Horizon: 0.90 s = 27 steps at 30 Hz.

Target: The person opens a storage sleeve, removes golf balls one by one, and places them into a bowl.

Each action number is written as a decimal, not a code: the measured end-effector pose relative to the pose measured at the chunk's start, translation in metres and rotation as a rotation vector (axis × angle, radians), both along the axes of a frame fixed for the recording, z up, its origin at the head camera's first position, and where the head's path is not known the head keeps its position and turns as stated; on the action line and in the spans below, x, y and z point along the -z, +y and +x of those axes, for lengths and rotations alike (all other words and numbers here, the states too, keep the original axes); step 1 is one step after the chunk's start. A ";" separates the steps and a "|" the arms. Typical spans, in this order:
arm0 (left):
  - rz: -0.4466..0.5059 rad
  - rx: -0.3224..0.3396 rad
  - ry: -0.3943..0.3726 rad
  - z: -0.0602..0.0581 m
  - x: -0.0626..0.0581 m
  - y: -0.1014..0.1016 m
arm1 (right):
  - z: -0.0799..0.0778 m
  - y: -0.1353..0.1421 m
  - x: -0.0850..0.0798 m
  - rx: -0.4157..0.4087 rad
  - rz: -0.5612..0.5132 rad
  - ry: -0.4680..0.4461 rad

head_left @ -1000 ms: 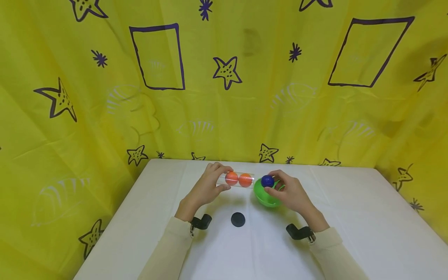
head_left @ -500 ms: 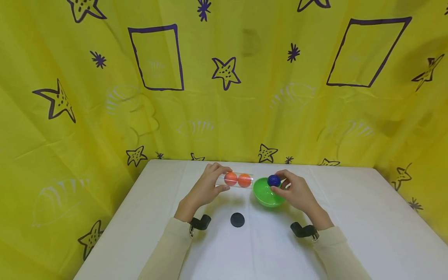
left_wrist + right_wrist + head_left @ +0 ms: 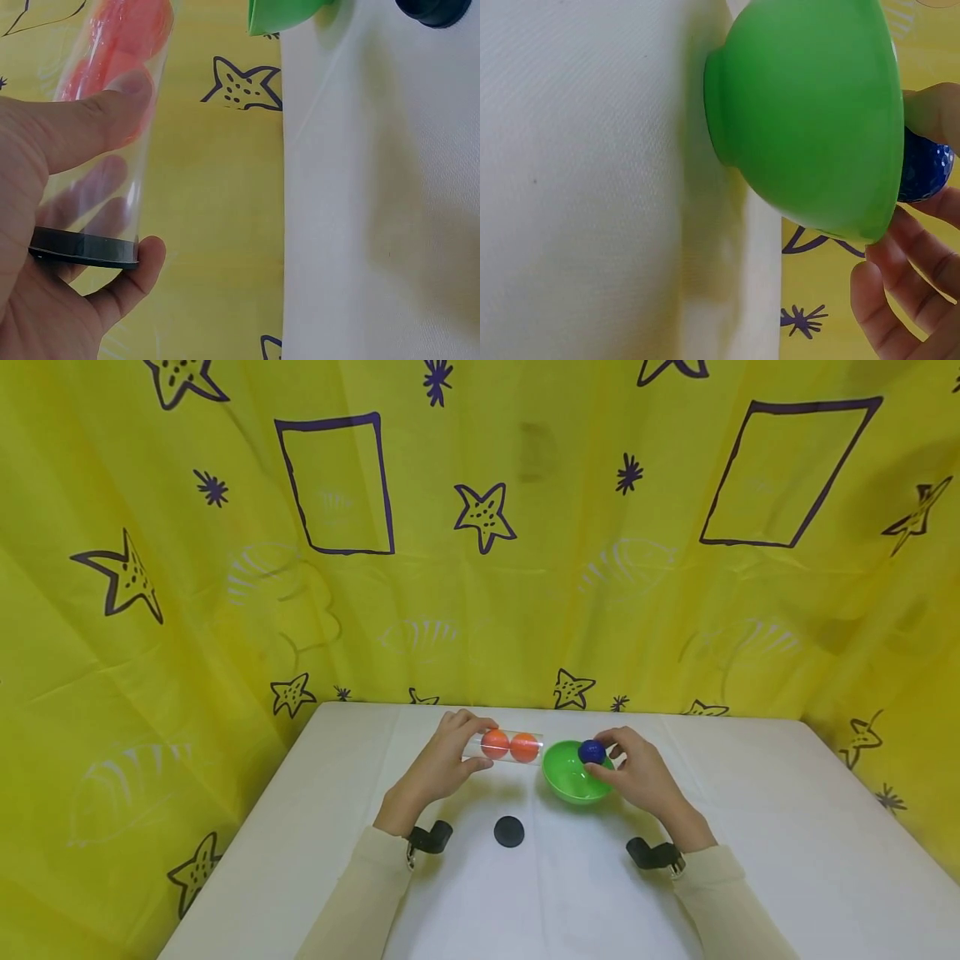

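Note:
In the head view my left hand [image 3: 442,758] holds a clear tube [image 3: 474,746] on its side, with two orange balls [image 3: 524,747] inside. The left wrist view shows the thumb across the tube and a black cap [image 3: 86,247] on the end near the palm. My right hand [image 3: 639,770] pinches a dimpled blue golf ball [image 3: 592,752] at the right rim of a green bowl [image 3: 572,777]. From the right wrist, the ball [image 3: 925,166] shows just beyond the bowl's rim, partly hidden by bowl and fingers. The tube's far end lies close to the bowl's left rim.
A round black cap [image 3: 509,832] lies on the white table [image 3: 517,902], nearer to me than the bowl. A yellow curtain [image 3: 480,610] with drawn stars hangs behind the table and along both sides.
My right hand has moved right with the golf ball, from near the tube's end to the bowl's right rim. The left hand and tube stay almost still.

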<state>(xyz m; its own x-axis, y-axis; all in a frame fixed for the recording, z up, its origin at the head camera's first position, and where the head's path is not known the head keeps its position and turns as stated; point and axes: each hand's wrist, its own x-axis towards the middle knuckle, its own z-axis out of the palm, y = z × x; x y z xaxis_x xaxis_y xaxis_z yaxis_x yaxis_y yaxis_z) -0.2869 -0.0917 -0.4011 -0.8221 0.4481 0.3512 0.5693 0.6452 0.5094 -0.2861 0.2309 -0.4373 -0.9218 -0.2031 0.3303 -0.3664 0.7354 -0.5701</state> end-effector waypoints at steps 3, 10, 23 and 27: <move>0.002 -0.001 0.001 0.000 0.000 0.000 | -0.001 0.001 0.003 0.005 0.011 -0.003; -0.010 0.000 -0.001 -0.001 0.000 0.001 | -0.002 0.003 0.008 0.014 0.042 -0.044; -0.020 -0.002 0.003 -0.003 0.004 0.002 | -0.002 0.004 0.010 0.012 -0.035 -0.046; -0.023 -0.003 -0.001 -0.002 0.005 0.001 | -0.003 0.003 0.009 0.017 -0.026 -0.039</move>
